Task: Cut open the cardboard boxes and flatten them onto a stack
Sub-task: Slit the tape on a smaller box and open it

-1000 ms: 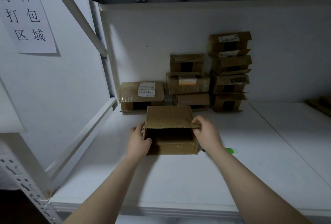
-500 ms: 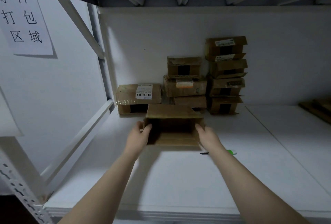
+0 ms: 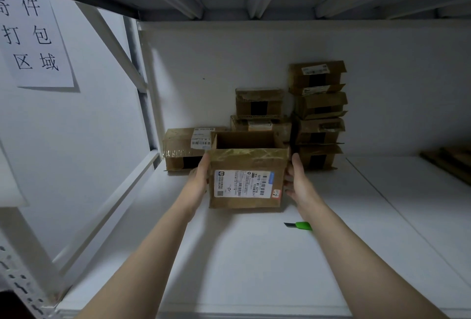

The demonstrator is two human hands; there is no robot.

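I hold an opened brown cardboard box (image 3: 246,178) between both hands, just above the white shelf (image 3: 254,255). Its side with the white shipping label faces me, and its open end points up and away. My left hand (image 3: 200,178) grips the box's left side and my right hand (image 3: 297,182) grips its right side. A green utility knife (image 3: 300,225) lies on the shelf below my right wrist, in neither hand.
Several taped boxes stand stacked against the back wall (image 3: 318,114), with one larger labelled box (image 3: 186,148) at the left. Flat brown cardboard (image 3: 448,163) lies at the far right. A metal rack frame (image 3: 142,104) and a paper sign (image 3: 33,38) are on the left.
I have turned the box between my hands: its open end faced me before, now the labelled side faces me and the opening points up. The knife is now uncovered beside my right arm.
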